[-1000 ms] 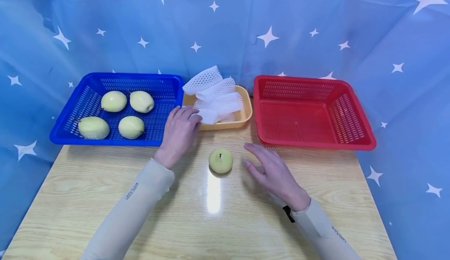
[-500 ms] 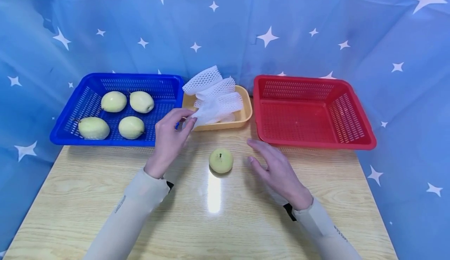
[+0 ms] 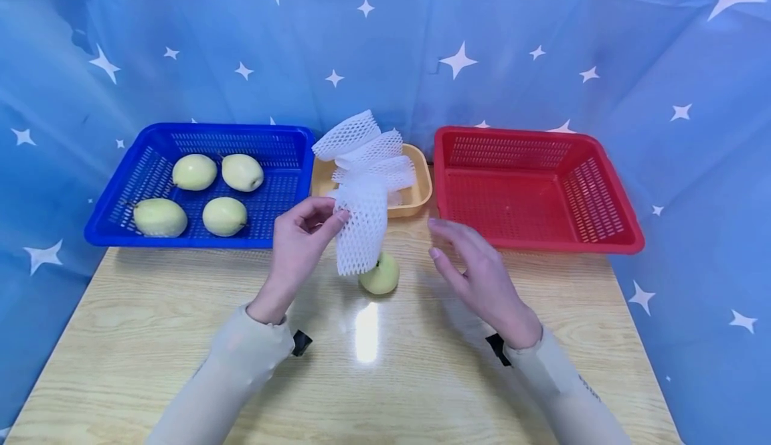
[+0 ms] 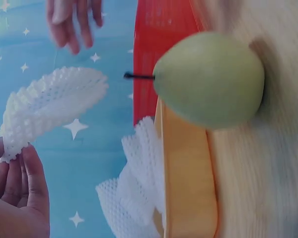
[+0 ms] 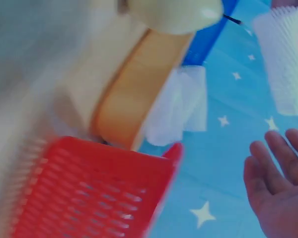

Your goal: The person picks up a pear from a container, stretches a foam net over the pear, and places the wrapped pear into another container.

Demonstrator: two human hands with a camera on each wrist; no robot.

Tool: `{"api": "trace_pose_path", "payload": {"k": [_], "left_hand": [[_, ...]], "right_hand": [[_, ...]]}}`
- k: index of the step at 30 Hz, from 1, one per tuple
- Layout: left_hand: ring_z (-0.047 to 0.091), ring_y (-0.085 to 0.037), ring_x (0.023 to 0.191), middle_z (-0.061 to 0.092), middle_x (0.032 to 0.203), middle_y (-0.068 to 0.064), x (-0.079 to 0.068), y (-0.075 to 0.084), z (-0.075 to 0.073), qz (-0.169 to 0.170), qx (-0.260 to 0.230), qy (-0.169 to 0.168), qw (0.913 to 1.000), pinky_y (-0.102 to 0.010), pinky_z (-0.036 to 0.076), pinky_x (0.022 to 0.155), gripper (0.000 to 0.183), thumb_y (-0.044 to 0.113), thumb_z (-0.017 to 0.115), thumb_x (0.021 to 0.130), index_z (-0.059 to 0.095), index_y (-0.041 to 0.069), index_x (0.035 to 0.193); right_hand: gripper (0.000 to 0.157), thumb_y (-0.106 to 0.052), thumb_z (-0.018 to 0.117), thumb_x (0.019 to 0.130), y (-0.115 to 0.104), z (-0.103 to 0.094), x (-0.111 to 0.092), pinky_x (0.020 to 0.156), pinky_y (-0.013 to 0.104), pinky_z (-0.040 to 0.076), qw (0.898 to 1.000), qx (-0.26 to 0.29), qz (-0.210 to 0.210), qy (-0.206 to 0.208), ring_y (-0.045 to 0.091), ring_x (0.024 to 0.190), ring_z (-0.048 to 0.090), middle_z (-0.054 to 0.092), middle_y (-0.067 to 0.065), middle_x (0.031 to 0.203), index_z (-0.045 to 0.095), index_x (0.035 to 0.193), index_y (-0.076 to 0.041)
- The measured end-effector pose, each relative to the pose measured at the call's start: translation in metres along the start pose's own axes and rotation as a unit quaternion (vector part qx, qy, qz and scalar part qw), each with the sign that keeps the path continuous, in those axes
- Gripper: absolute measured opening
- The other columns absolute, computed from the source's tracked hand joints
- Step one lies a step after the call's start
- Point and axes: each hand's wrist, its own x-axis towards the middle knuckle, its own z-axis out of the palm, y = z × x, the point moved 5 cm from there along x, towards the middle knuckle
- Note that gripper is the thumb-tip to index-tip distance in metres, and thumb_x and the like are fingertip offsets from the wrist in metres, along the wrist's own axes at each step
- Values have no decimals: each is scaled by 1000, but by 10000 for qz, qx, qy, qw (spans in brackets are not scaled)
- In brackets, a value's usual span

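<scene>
Between thumb and fingers my left hand [image 3: 301,241] pinches one end of a white foam net sleeve [image 3: 363,231]. In the left wrist view the sleeve [image 4: 54,101] is raised, its far end spread partly open. Behind and below it a green pear [image 3: 381,276] stands on the table with its stem up, partly covered by the sleeve in the head view. To the pear's right my right hand [image 3: 482,278] hovers with relaxed fingers, holding nothing. More foam net sleeves [image 3: 373,154] lie in a yellow basket [image 3: 424,181] behind.
A blue basket [image 3: 181,243] with several pears [image 3: 225,217] stands at the back left. At the back right is a red basket [image 3: 506,207] with nothing seen in it. A starry blue curtain [image 3: 385,50] hangs behind the wooden table [image 3: 361,391].
My left hand has drawn a foam net sleeve out of the yellow basket and brought it forward over the pear. My right hand has shifted slightly to the right.
</scene>
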Motion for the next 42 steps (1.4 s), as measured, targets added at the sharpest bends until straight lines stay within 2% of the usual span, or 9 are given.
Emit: {"api": "trace_pose_path", "payload": {"k": [7, 17, 24, 28, 30, 32, 37, 39, 42], "left_hand": [[68, -15, 83, 72, 96, -9, -5, -10, 18, -363, -67, -416, 9985, -24, 59, 73, 17, 7, 77, 92, 74, -3, 106], [68, -16, 81, 74, 96, -10, -9, -23, 32, -704, 55, -794, 9943, -24, 58, 70, 19, 11, 78, 92, 75, -1, 108], [69, -14, 84, 74, 99, -11, -10, -25, 32, -604, 32, -900, 9941, -24, 59, 74, 20, 10, 77, 93, 75, -2, 108], [69, -15, 90, 73, 105, -19, -8, -26, 30, -274, -515, -1113, 9921, -30, 60, 82, 23, 9, 62, 103, 70, -10, 112], [69, -19, 101, 70, 116, -25, -5, -27, 30, -92, -929, -1265, 9876, -36, 59, 90, 28, 8, 51, 108, 65, -14, 120], [65, -24, 117, 64, 129, -26, -1, -27, 32, 32, -1213, -1499, 9812, -41, 55, 101, 33, 7, 44, 110, 60, -14, 130], [48, -28, 142, 51, 154, -16, 4, -29, 46, -91, -1215, -2472, 9613, -40, 41, 116, 44, 6, 48, 108, 46, -4, 151], [49, -29, 142, 50, 154, -16, 3, -30, 51, -180, -1187, -2747, 9540, -38, 41, 116, 47, 5, 50, 107, 44, -3, 153], [57, -30, 133, 57, 145, -20, 1, -31, 51, -251, -1141, -2815, 9524, -38, 47, 110, 47, 2, 53, 105, 47, -3, 151]], "right_hand": [[44, -10, 73, 96, -10, -8, 34, 108, 43, 50, 9990, 377, 218, 110, 25, 131, 58, 63, 10, 141, 63, 139, -4], [44, -15, 74, 97, -9, 16, 58, 91, 43, 58, 9979, 469, 152, -423, 25, 120, 61, 63, 12, 138, 64, 138, -4], [26, -11, 79, 92, -8, 23, 60, 86, 41, 56, 9973, 575, 9, -465, 21, 105, 63, 69, 8, 112, 71, 116, -3], [17, -7, 77, 93, -4, 22, 60, 82, 36, 56, 9934, 962, 239, -574, 17, 98, 63, 70, 5, 106, 71, 109, -5], [14, -7, 75, 95, 0, 22, 58, 82, 32, 55, 9851, 1458, 609, -686, 16, 98, 63, 70, 3, 106, 72, 108, -6], [12, -7, 73, 96, 6, 22, 55, 80, 28, 55, 9678, 2117, 1097, -809, 17, 96, 64, 69, 3, 107, 71, 109, -6], [12, -7, 67, 101, 18, 26, 45, 80, 26, 55, 9201, 3228, 1980, -999, 24, 93, 63, 68, 8, 107, 69, 111, -2], [13, -8, 65, 102, 20, 28, 42, 81, 27, 55, 9134, 3333, 2103, -1021, 25, 94, 62, 68, 10, 107, 68, 112, -1], [16, -10, 64, 103, 24, 33, 39, 82, 30, 55, 9062, 3452, 2235, -982, 25, 94, 62, 67, 11, 108, 67, 114, 1]]}}
